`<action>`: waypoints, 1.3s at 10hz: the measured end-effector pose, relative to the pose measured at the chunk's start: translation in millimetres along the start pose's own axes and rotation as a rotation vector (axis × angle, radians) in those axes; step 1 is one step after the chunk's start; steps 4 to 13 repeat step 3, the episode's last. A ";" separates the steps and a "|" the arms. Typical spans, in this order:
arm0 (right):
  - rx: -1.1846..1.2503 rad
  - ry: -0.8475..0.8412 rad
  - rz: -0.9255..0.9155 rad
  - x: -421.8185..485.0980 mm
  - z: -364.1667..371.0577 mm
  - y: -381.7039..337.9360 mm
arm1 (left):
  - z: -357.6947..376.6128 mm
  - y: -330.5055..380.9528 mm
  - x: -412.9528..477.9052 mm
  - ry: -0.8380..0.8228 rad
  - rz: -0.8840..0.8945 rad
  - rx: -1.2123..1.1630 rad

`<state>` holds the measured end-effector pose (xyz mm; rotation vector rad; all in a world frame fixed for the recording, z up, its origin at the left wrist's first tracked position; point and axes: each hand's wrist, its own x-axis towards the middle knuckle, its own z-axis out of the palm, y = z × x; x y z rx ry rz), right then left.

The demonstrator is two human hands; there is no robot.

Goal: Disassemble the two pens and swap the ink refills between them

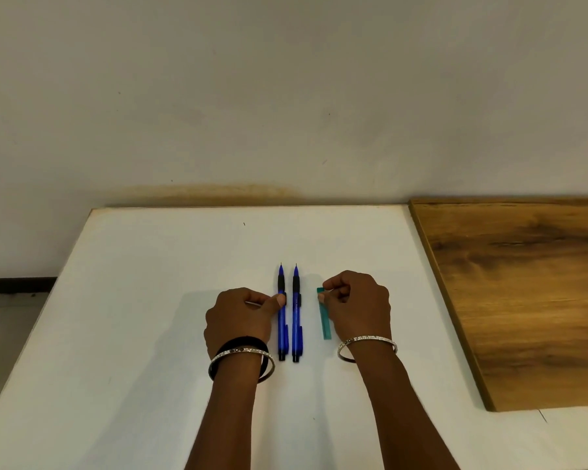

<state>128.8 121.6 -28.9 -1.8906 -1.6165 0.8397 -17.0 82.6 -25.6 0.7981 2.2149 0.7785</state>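
Two blue pens lie side by side on the white table (150, 300), tips pointing away from me: the left pen (281, 329) and the right pen (296, 320). Each has a black grip and a black end cap. My left hand (240, 315) sits just left of them with its fingers curled, and its thumb and forefinger pinch the left pen near the clip. My right hand (355, 305) is to the right, fingers curled, pinching the far end of a slim teal refill case (325, 322) that lies flat on the table. The right pen lies untouched between the hands.
A brown wooden board (523, 293) covers the table's right side. A pale wall (286, 96) rises just behind the table's far edge. Floor shows past the left edge. Bangles circle both wrists.
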 end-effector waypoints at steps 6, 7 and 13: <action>0.057 -0.035 0.029 3.2 -8.7 3.6 | -0.3 3.1 -3.6 0.165 0.049 0.001; 0.057 -0.035 0.029 3.2 -8.7 3.6 | -0.3 3.1 -3.6 0.165 0.049 0.001; 0.057 -0.035 0.029 3.2 -8.7 3.6 | -0.3 3.1 -3.6 0.165 0.049 0.001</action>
